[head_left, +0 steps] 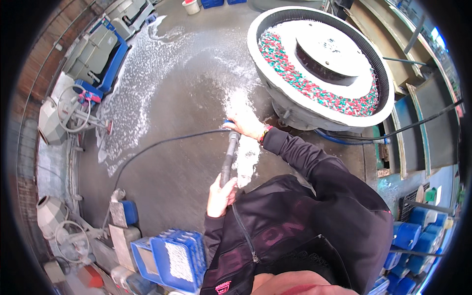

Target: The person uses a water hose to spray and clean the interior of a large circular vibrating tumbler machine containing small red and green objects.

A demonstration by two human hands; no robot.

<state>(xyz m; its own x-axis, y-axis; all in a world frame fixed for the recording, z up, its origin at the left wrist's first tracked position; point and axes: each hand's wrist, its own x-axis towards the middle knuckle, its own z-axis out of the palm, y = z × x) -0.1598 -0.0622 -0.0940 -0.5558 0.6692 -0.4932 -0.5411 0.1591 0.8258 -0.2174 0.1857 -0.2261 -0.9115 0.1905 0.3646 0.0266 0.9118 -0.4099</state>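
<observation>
Over the wet floor [169,182], just across from me, the left hand [221,197] grasps the near end of 1 grey tube [228,162]; the right hand [249,126] clasps its far end, close to a dark hose [167,141]. White foam [129,91] spreads towards the floor's left edge; a round tub [306,111] holds coloured pellets [337,100].

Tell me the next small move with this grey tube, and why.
Perhaps swing the grey tube leftward, toward the white foam: the left hand and right hand both grip it, and that foam lies spread across the floor.
</observation>
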